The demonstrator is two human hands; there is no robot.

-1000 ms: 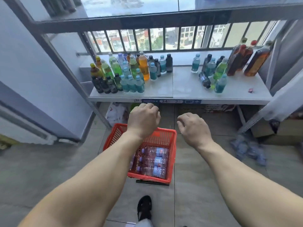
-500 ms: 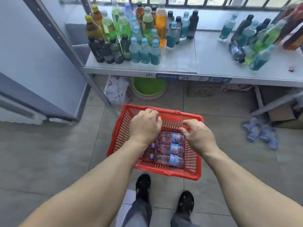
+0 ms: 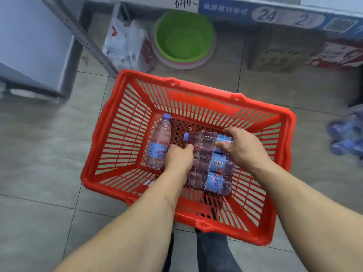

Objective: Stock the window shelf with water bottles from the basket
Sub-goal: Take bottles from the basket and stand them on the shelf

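Observation:
The red plastic basket (image 3: 121, 132) stands on the tiled floor right below me. Several clear water bottles with blue labels and lilac caps lie in it. One bottle (image 3: 159, 141) lies alone on the left of the basket floor. My right hand (image 3: 242, 149) is wrapped round the farthest bottle (image 3: 203, 139) of a stacked group. My left hand (image 3: 179, 159) is curled over the neck end of the bottle (image 3: 215, 163) beneath it. A third bottle (image 3: 213, 182) lies nearest me. Only the window shelf's front edge (image 3: 275, 15), with a blue label strip, shows at the top.
Under the shelf sit a green basin (image 3: 183, 36), a white plastic bag (image 3: 127, 49) and cardboard boxes (image 3: 275, 57). A slanted grey shelf post (image 3: 88, 42) stands left of the basket. A wrapped pack of bottles (image 3: 347, 134) lies on the floor at right.
I have bent down close to the basket. Both hands dropped from above its rim into it and closed on bottles. The shelf top has left the view.

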